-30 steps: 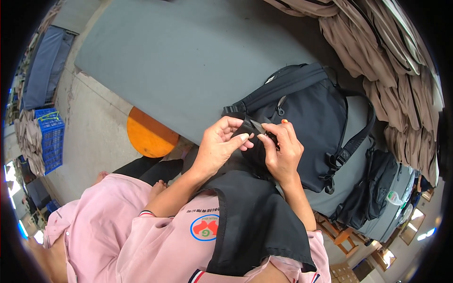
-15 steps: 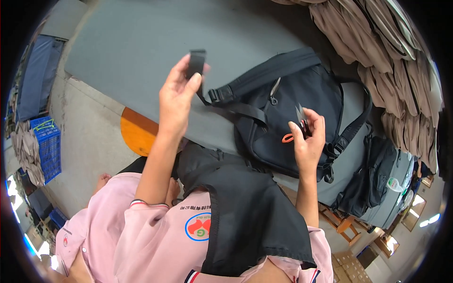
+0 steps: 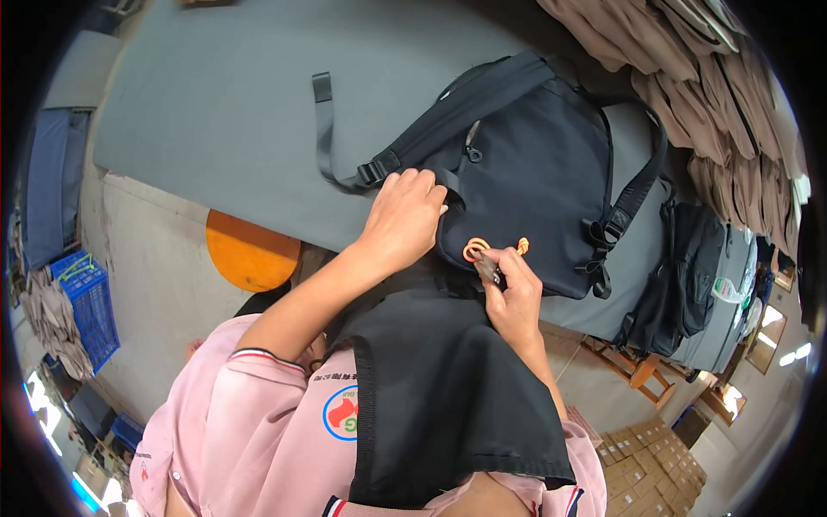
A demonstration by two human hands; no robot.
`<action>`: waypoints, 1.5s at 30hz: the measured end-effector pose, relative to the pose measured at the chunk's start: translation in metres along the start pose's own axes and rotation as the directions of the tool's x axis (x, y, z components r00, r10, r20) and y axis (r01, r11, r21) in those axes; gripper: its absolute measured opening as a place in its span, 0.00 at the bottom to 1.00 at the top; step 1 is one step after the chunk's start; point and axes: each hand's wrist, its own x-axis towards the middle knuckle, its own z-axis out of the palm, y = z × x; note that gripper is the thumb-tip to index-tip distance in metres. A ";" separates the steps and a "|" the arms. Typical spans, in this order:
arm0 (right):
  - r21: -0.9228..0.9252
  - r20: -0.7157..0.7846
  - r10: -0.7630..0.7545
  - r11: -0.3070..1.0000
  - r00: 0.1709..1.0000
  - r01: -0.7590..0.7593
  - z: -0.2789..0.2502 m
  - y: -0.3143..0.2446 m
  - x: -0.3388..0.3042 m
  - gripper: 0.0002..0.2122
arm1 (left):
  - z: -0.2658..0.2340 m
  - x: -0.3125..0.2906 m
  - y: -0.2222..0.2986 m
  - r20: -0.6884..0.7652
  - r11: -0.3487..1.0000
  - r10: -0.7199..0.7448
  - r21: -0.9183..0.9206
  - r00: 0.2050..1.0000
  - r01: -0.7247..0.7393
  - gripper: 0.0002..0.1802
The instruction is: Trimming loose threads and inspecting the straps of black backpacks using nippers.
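A black backpack (image 3: pixel 534 172) lies on the grey-covered table, its padded shoulder strap (image 3: pixel 469 108) stretched along the left side. My left hand (image 3: pixel 407 217) is closed at the pack's left edge, fingers curled over the black webbing there; what lies under the fingertips is partly hidden. From the buckle (image 3: pixel 377 169) just above this hand, a loose webbing tail (image 3: pixel 325 129) runs out to the left and up. Held in my right hand (image 3: pixel 517 293), over the pack's lower part, is a small pair of scissors (image 3: pixel 488 268) with an orange loop at one end.
Brown fabric pieces (image 3: pixel 724 95) are heaped along the table's right side, and more black bags (image 3: pixel 680 267) lie below them. An orange round stool top (image 3: pixel 250 250) is beside the table's front edge. A blue crate (image 3: pixel 90 306) stands on the floor at left.
My left hand has let go of the webbing tail and come down right to the pack's edge. My right hand has moved left and lower, with the scissors turned round in it.
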 end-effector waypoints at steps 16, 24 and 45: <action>-0.173 -0.278 -0.092 0.984 0.956 0.045 0.009 0.002 -0.007 0.15 | -0.012 0.073 -0.037 0.389 0.983 0.137 -0.166 0.911 -0.076 0.12; -0.200 -0.193 -0.150 0.974 0.970 0.111 0.022 0.007 0.001 0.13 | 0.015 0.085 -0.042 0.514 0.920 0.369 -0.087 0.774 -0.382 0.18; -0.516 -0.347 -0.327 0.849 0.879 0.112 -0.014 0.005 -0.036 0.18 | 0.016 0.074 0.051 0.343 0.809 0.455 -0.545 0.822 -0.220 0.13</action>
